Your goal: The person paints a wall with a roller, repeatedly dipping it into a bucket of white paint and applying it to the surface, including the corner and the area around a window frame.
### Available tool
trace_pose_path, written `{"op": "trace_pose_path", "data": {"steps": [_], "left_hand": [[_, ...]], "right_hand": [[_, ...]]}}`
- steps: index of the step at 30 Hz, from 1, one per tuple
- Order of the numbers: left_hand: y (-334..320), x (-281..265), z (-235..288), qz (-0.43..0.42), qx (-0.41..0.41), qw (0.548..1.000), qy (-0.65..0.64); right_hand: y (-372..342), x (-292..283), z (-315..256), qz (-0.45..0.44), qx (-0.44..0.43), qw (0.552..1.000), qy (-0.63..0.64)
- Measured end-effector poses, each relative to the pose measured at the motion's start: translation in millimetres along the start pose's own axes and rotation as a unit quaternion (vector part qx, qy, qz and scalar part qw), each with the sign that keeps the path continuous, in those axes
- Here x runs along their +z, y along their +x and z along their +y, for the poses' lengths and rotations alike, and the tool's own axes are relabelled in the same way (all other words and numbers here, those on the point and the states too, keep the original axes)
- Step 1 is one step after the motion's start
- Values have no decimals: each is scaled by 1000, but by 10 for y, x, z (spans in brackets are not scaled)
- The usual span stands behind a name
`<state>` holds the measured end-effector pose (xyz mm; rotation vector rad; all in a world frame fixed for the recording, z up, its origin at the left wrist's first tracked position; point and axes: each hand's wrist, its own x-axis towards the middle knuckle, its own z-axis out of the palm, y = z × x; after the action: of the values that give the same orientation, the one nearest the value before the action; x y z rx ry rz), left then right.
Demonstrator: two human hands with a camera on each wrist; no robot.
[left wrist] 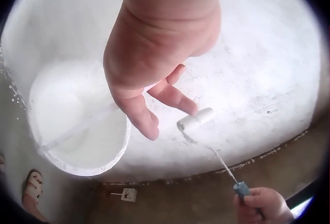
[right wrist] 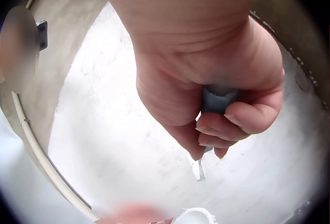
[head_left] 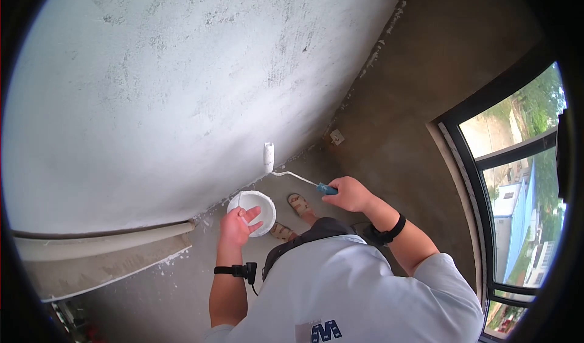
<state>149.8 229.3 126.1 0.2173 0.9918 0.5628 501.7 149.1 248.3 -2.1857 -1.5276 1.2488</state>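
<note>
My right hand (head_left: 350, 194) grips the blue handle (right wrist: 219, 100) of a paint roller, its fingers wrapped round it. The thin bent frame leads to a white roller sleeve (head_left: 269, 157), which overlaps the wall in the head view. A white bucket (left wrist: 82, 167) with whitish paint (left wrist: 90, 131) inside hangs at my left hand (head_left: 239, 224). Its pale strap-like handle (left wrist: 77, 131) runs across the mouth into that hand, between thumb and fingers. The other fingertips spread loosely past the handle. Part of the handle is hidden by the hand.
The wall (head_left: 182, 100) is mostly white, with grey patchy marks. A brown wall (head_left: 395, 100) meets it at the corner and bears a socket (head_left: 336, 137). A window (head_left: 517, 185) stands at the right. A pale pipe (head_left: 109, 239) runs along the left; sandalled feet (head_left: 298, 204) stand below.
</note>
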Motion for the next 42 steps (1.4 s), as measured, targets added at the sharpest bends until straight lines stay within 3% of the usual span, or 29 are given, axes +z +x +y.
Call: {"op": "trace_pose_path", "data": {"steps": [4, 6, 7, 12, 14, 16, 21, 27, 34, 38, 42], "left_hand": [[56, 200, 19, -27, -10, 1000, 6], [129, 305, 32, -39, -9, 999, 27], [152, 364, 54, -48, -15, 998, 36], [340, 577, 166, -39, -42, 995, 76], [388, 739, 211, -44, -53, 994, 84], [493, 896, 256, 5, -44, 995, 93], [663, 1173, 403, 46, -67, 992, 100], [734, 1410, 404, 114, -14, 981, 153], [844, 1402, 427, 96, 23, 983, 152], [842, 1394, 466, 56, 5, 987, 153], [834, 1347, 620, 32, -27, 980, 193]], "right_hand": [[-140, -177, 5, 57, 43, 992, 99], [-225, -269, 15, 43, 89, 961, 258], [-261, -308, 58, 50, 88, 961, 259], [-185, -395, 254, 81, -63, 895, 434], [-97, -451, 284, 79, -82, 888, 446], [2, -544, 291, 78, -102, 881, 455], [288, -703, 316, 14, -85, 862, 500], [643, -902, 271, 30, -136, 854, 501], [774, -1067, -158, 23, -181, 860, 477], [832, -932, 43, 1, -148, 851, 505], [714, -682, 376, 16, -47, 864, 501]]}}
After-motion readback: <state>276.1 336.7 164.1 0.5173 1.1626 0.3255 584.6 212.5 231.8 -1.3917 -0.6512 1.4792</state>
